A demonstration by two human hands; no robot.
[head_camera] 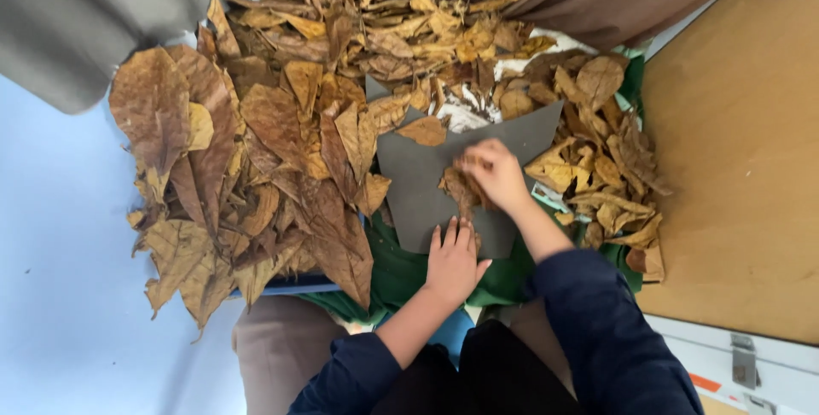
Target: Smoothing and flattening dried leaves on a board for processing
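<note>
Left hand (452, 261) nearest, fingers (450, 234) flat and together on grey card (418, 189), right hand (495, 174) just beyond, fingers pinching brown leaf (461, 186), dry leaves (256, 150) heaped around, green cloth (401, 274) beneath.

The person wears a dark navy long-sleeved top. The left sleeve (354, 377) is pushed back, so its soft, rumpled cuff ends partway up the forearm, leaving the wrist bare. The right sleeve (610, 330) is looser and wider, with gentle folds, and also stops short of the wrist. Both hands, left (452, 261) and right (495, 174), are bare: no gloves, rings or watch.
</note>
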